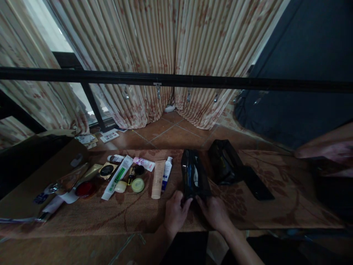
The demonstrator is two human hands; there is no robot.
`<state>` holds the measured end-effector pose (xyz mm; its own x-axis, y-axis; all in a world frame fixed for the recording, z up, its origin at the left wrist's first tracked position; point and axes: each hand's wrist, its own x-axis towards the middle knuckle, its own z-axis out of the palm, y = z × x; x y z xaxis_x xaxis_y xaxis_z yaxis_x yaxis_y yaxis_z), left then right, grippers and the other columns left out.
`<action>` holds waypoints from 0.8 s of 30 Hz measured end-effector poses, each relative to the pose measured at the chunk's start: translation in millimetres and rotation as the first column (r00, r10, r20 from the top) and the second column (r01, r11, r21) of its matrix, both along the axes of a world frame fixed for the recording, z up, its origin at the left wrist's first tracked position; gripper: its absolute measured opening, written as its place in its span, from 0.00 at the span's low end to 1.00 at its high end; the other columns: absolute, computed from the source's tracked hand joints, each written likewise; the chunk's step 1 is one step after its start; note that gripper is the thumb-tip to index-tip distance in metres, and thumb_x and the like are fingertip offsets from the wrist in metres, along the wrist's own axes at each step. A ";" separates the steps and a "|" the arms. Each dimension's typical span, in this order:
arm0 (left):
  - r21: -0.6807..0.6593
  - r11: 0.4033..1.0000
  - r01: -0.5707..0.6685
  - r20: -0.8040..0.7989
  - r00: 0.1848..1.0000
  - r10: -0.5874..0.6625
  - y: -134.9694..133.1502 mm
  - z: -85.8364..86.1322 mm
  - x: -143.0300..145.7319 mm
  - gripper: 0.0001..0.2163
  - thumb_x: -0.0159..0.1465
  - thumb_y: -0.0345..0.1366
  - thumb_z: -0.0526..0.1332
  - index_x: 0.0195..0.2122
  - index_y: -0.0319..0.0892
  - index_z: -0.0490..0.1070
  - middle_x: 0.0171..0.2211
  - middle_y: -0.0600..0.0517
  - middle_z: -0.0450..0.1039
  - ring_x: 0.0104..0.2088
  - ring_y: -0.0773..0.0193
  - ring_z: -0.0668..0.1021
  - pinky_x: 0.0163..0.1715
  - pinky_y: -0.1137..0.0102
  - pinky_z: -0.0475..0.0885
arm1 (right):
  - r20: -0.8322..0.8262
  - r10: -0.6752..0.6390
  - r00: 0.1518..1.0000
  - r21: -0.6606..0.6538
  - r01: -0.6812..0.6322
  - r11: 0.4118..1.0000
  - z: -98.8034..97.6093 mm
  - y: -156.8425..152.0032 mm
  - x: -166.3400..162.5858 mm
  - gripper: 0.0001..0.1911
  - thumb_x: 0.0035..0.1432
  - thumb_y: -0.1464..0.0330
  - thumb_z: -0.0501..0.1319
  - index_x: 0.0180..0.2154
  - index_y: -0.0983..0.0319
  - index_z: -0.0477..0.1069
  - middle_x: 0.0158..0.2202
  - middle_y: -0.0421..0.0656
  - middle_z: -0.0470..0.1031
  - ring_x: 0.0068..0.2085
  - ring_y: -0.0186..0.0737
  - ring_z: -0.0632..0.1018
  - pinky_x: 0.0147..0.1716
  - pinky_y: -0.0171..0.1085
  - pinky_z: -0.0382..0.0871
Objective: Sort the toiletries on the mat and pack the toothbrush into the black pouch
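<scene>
A black, partly see-through toiletry bag (196, 173) stands on the patterned cloth in front of me, with something pale and blue showing inside. My left hand (176, 210) pinches its near left edge, and my right hand (214, 211) grips its near right edge, thumbs close together. Just left of the bag lie a beige squeeze tube (158, 179) and a white and blue tube (167, 173). To its right sits a second black bag (224, 162), with a flat black item (257, 184) beside it.
More toiletries spread leftward: a long white and green tube (118, 177), a pale green round jar (138, 185), a red jar (85, 189). A cardboard box (41, 180) stands at the far left. Another person's arm (328, 147) reaches in from the right. A dark rail (176, 80) crosses behind.
</scene>
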<state>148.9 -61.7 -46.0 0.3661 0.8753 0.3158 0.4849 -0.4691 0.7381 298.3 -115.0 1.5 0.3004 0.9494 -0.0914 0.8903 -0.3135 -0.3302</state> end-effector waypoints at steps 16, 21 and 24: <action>0.032 0.999 0.004 -0.018 1.000 -0.003 0.2 -0.5 -0.4 0.11 0.65 0.40 0.57 0.27 0.44 0.60 0.26 0.56 0.66 0.24 0.70 0.70 0.25 0.75 0.62 | 0.024 0.023 0.999 -0.003 -0.023 1.000 1.9 0.2 0.5 0.29 0.66 0.57 0.46 0.23 0.63 0.75 0.24 0.51 0.78 0.28 0.42 0.80 0.25 0.37 0.56; 0.029 1.000 0.003 -0.010 1.000 -0.002 0.0 -0.3 0.1 0.11 0.65 0.40 0.57 0.27 0.44 0.61 0.26 0.56 0.67 0.25 0.70 0.71 0.26 0.75 0.63 | 0.029 0.031 0.999 0.010 -0.031 0.999 2.1 -0.3 0.0 0.27 0.66 0.58 0.46 0.24 0.63 0.75 0.25 0.50 0.79 0.29 0.41 0.80 0.25 0.36 0.56; 0.028 0.999 0.016 -0.022 1.000 -0.016 -0.3 1.0 0.1 0.11 0.65 0.40 0.57 0.27 0.44 0.61 0.26 0.56 0.66 0.25 0.70 0.71 0.26 0.74 0.63 | 0.059 0.010 0.998 0.002 -0.011 1.000 3.3 -0.3 -1.3 0.27 0.66 0.58 0.47 0.25 0.63 0.76 0.26 0.51 0.80 0.28 0.41 0.80 0.25 0.36 0.56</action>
<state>149.0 -62.1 -45.0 0.3871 0.8601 0.3321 0.4929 -0.4975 0.7139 297.1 -115.3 4.8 0.2952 0.9528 -0.0714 0.9114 -0.3032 -0.2781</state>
